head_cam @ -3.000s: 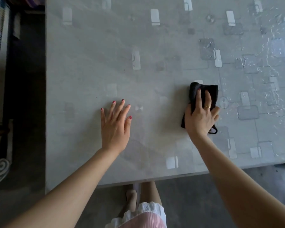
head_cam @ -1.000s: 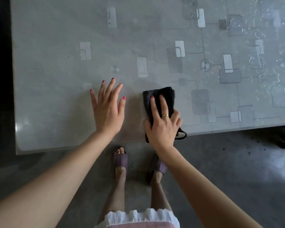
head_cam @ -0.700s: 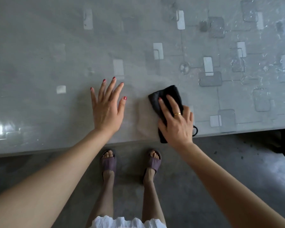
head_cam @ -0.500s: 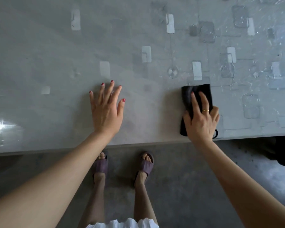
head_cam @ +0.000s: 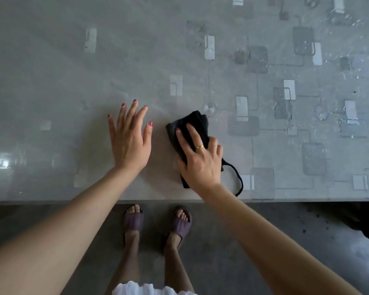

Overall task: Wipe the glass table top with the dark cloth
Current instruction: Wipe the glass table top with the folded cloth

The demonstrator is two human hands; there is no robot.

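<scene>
Head view: right hand (head_cam: 200, 160) presses flat, hiding much of the dark cloth (head_cam: 192, 124); left hand (head_cam: 130, 141) lies spread on the glass table top (head_cam: 51, 81).

Grey glass table top (head_cam: 51, 81) with pale rectangle pattern. On it: folded dark cloth (head_cam: 190, 128) near the front edge, under my right hand (head_cam: 200, 160); my left hand (head_cam: 129, 143) flat just left of the cloth.

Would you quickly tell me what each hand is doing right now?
Left hand: open, fingers straight, flat on the glass table top.
Right hand: open, straight fingers pressing the dark cloth onto the glass.
</scene>
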